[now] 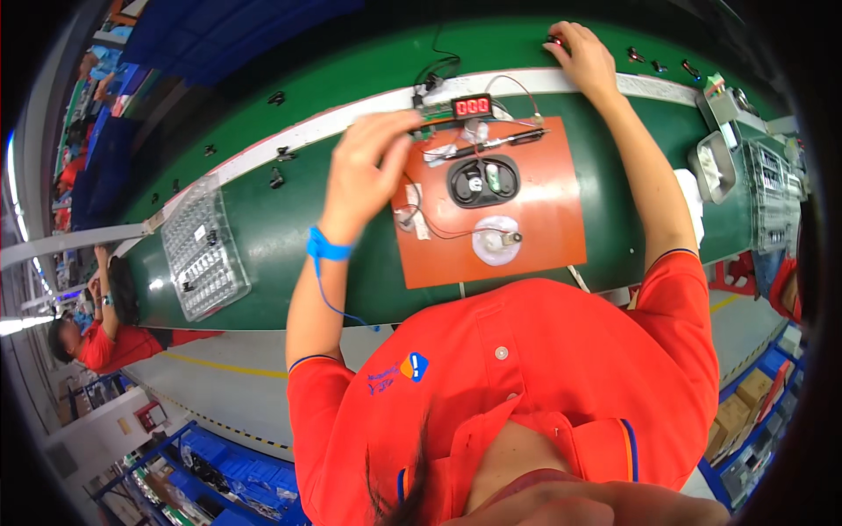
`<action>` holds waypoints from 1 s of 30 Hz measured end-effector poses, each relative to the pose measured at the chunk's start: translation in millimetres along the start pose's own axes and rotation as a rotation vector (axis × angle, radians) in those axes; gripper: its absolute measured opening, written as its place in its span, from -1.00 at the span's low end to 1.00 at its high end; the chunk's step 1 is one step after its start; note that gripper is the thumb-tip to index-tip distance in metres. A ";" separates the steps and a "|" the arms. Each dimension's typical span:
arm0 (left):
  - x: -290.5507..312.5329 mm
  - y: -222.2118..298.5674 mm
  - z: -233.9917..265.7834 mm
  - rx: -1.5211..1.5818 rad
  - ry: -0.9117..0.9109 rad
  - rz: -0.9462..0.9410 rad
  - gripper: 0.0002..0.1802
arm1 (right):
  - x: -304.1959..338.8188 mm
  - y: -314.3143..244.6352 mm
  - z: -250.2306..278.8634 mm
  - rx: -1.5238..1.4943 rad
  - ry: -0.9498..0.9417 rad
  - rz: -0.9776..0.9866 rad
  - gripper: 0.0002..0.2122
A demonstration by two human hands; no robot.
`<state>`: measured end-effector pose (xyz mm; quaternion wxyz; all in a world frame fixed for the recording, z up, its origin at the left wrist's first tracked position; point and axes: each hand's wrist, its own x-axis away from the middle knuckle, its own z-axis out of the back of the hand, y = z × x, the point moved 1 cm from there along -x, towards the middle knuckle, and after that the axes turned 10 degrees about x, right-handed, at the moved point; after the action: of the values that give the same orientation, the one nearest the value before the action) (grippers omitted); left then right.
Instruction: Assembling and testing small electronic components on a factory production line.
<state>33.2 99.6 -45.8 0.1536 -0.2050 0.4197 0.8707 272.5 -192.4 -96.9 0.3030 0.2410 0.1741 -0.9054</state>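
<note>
My right hand reaches to the far green strip, its fingertips closed on a small dark earbud-like piece with a red glint. My left hand, somewhat blurred, is beside a small circuit board, thumb apart from the fingers and nothing visible between them. A blue wrist strap circles that wrist, its cord trailing down. Between my arms, on an orange mat, lies an open black case with two wells, a greenish piece in the right one. A red-lit digital display adjoins the board.
A black pen-like tool and a white round pad with a wired part rest on the mat. Clear trays stand left and far right, beside a metal container. Small dark pieces dot the green strip. Co-workers sit at both sides.
</note>
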 end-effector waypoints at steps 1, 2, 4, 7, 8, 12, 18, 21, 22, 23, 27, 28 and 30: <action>-1.6 -21.0 16.3 -0.044 0.040 0.083 -0.71 | -5.7 5.9 -7.2 0.083 -0.026 -0.037 -0.79; -3.8 -45.7 32.9 -0.095 0.091 0.132 -0.70 | -11.5 5.0 -10.4 0.170 -0.052 -0.074 -0.77; -3.8 -100.3 66.8 -0.290 0.192 0.213 -0.67 | -16.0 -13.0 -6.2 0.028 -0.008 -0.016 -0.77; -1.8 -165.1 107.2 -0.532 0.288 0.365 -0.62 | 8.8 -54.2 20.6 -0.328 -0.011 0.077 -0.77; -3.4 -179.2 116.8 -0.523 0.285 0.365 -0.62 | 21.5 -75.7 34.8 -0.429 -0.073 0.086 -0.76; -21.5 -200.4 114.3 -0.786 0.195 0.293 -0.61 | 70.9 -122.3 61.9 -0.483 -0.201 0.350 -0.70; -24.8 -189.4 94.5 -0.931 -0.005 0.326 -0.62 | 91.3 -150.9 72.8 -0.403 -0.222 0.296 -0.64; -21.7 -179.9 93.9 -0.919 -0.020 0.339 -0.64 | 95.1 -155.5 72.8 -0.366 -0.220 0.245 -0.63; -20.8 -174.2 95.3 -0.916 -0.021 0.346 -0.65 | 95.5 -156.3 72.5 -0.362 -0.227 0.222 -0.62; -19.5 -168.3 95.3 -0.920 -0.014 0.353 -0.65 | 96.2 -157.0 72.3 -0.357 -0.234 0.199 -0.62; -23.2 -134.1 84.7 -0.706 0.102 0.472 -0.74 | 98.0 -158.6 71.3 -0.326 -0.212 0.207 -0.61; -23.3 -122.6 79.9 -0.459 0.174 0.441 -0.77 | 99.0 -158.2 71.8 -0.310 -0.200 0.219 -0.61; -22.9 -98.6 64.1 -0.212 0.240 0.408 -0.79 | 98.7 -159.4 73.7 -0.301 -0.233 0.200 -0.62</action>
<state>81.8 207.5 -64.4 -0.0985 -0.2331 0.3741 0.8922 78.1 -151.8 -62.8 0.4418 0.1028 0.2465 -0.8564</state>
